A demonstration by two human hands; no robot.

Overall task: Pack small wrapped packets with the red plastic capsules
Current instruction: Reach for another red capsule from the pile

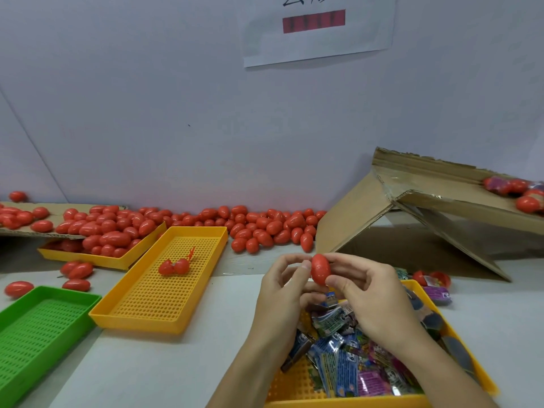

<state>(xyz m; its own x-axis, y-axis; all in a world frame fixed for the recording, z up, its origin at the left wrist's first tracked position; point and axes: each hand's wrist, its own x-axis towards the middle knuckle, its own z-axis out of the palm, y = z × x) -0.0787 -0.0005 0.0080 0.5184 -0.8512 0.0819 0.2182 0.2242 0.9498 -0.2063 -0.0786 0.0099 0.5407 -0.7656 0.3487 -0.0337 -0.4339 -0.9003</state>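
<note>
A closed red capsule (320, 269) is held upright between both hands above the table's middle. My left hand (282, 293) pinches its left side with thumb and fingertips. My right hand (365, 293) grips its right side, thumb at the bottom. Below the hands, a yellow tray (482, 378) holds several small wrapped packets (347, 366) in blue, purple and silver. One packet (331, 298) shows just under the fingers; I cannot tell which hand holds it. Many closed red capsules (265, 228) lie along the back wall.
An opened capsule (174, 267) lies in a yellow perforated tray (141, 316) at centre left. A green tray (17, 360) sits at the near left. Another yellow tray (129, 260) under cardboard holds capsules. A tipped cardboard box (418, 219) stands at the right, with loose capsules and a purple packet (438, 293) beside it.
</note>
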